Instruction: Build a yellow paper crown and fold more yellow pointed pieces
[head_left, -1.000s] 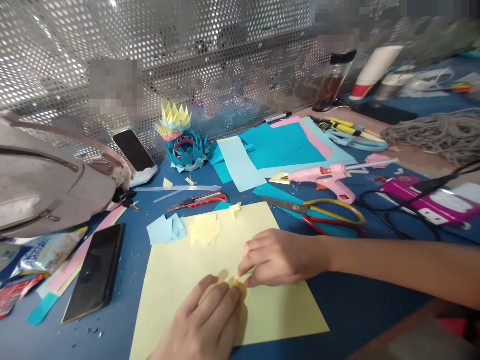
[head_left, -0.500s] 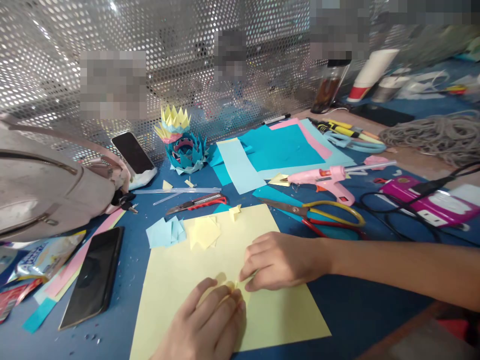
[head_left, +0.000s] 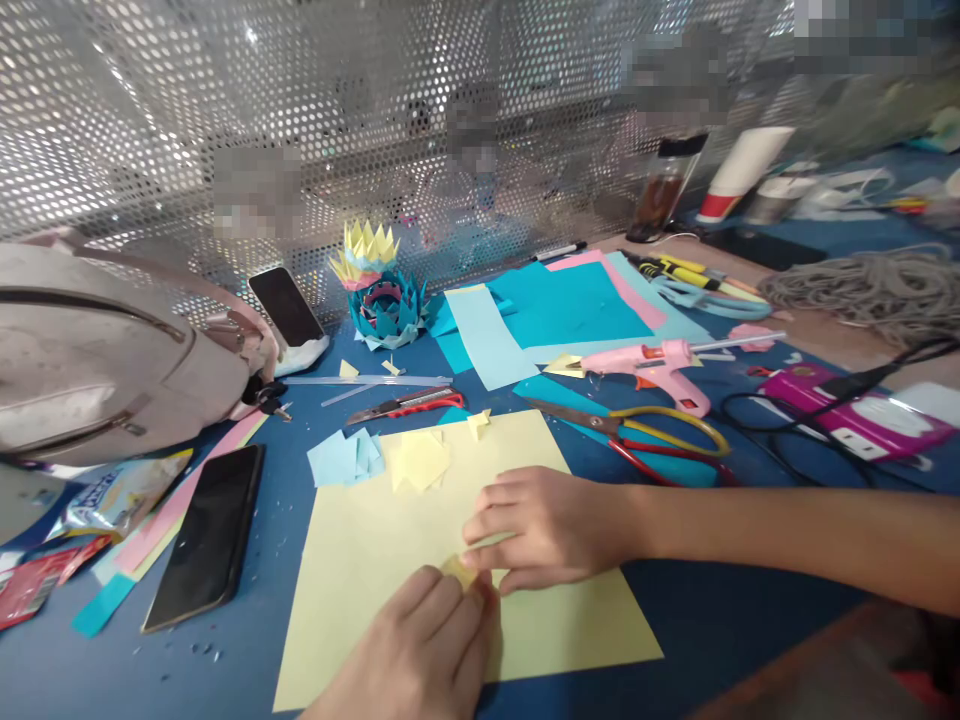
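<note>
A small piece of yellow paper (head_left: 459,571) is between my two hands, over a large yellow sheet (head_left: 360,580). My left hand (head_left: 431,635) is closed on the piece from below, its fingers curled together. From the right, my right hand (head_left: 547,530) reaches in with its fingertips pressed on the same piece. The fingers hide much of it. Near the top of the sheet lie a stack of yellow paper squares (head_left: 421,460), a folded yellow piece (head_left: 478,424) and several light blue squares (head_left: 343,457).
Behind the sheet lie a utility knife (head_left: 405,405), scissors (head_left: 622,420) and a pink glue gun (head_left: 652,365). A folded paper flower (head_left: 386,310) stands by the perforated metal wall. Left are a phone (head_left: 206,540) and a bag (head_left: 112,350); right, a purple power strip (head_left: 847,415).
My left hand's fingers have curled in tighter, and my right fingertips have moved left onto the small yellow piece. The whole view has shifted slightly.
</note>
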